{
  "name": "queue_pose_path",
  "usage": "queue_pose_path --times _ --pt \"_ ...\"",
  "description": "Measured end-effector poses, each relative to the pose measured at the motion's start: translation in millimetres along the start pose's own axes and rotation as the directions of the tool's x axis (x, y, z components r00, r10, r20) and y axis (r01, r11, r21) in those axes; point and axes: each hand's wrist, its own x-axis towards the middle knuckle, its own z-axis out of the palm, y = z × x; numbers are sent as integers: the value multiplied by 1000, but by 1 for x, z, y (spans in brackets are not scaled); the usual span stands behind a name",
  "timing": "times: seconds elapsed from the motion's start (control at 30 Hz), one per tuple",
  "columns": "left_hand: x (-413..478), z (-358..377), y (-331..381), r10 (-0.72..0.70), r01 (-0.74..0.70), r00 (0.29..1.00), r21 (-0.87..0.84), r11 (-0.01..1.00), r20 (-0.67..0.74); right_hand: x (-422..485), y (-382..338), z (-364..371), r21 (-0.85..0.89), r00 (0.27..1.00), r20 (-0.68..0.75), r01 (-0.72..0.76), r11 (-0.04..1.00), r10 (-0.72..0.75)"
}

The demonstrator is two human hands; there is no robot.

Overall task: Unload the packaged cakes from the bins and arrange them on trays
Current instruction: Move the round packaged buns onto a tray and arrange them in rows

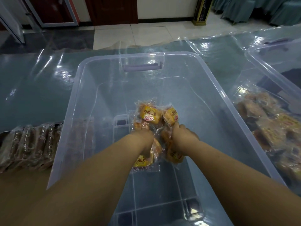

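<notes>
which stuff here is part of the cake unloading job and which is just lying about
job: middle bin, packaged cakes in it, left hand and right hand gripping them, rows of cakes at left, second bin of cakes at right
lying about: plastic table cover, covered chairs, door

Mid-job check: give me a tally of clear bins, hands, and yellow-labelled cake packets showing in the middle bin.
Clear bins: 2 (middle bin, right bin)
Hands: 2 (left hand, right hand)
Packaged cakes with a yellow label showing in the middle bin: 4
Total: 8
</notes>
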Motion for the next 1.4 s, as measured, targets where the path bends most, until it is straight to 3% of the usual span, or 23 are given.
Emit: queue_pose_path --times 0.13,0.37,0.47,0.57,0.7,0.8,0.93,1.07,1.27,1.4 --pt "-1 -1 1 -36 37 999 -39 999 31 0 0 -1 -31 999 35 -29 999 30" --pt "-6 -6 4 -66 69 994 -37 997 86 3 1 5 180 991 114 -90 979 71" --pt "-12 -13 1 -90 94 993 -54 994 78 3 -1 4 79 997 60 -53 995 48" --pt "-22 -26 2 -90 91 996 -14 996 24 -2 -1 -7 -36 1000 2 5 999 -5" --pt "-43 -46 2 -84 83 991 -13 996 -107 -18 -2 -32 32 992 -94 93 995 -90" --pt "-65 -61 -2 -85 58 962 -111 992 -260 -35 -4 -57 114 983 -158 111 987 -92" --pt "-108 -73 -15 -167 16 860 -301 953 -483 -67 -8 -92 124 938 -329 156 980 -108" --pt "-158 -71 -24 -254 -121 691 -455 882 -676 -106 -10 -117 214 852 -508 264 940 -124" --pt "-232 -53 -25 -390 -398 377 -527 750 -840 -170 -23 -133 343 633 -758 592 729 -158" --pt "-281 -31 -35 -464 -509 235 -515 690 -854 -212 -49 -125 404 587 -792 708 579 -165"
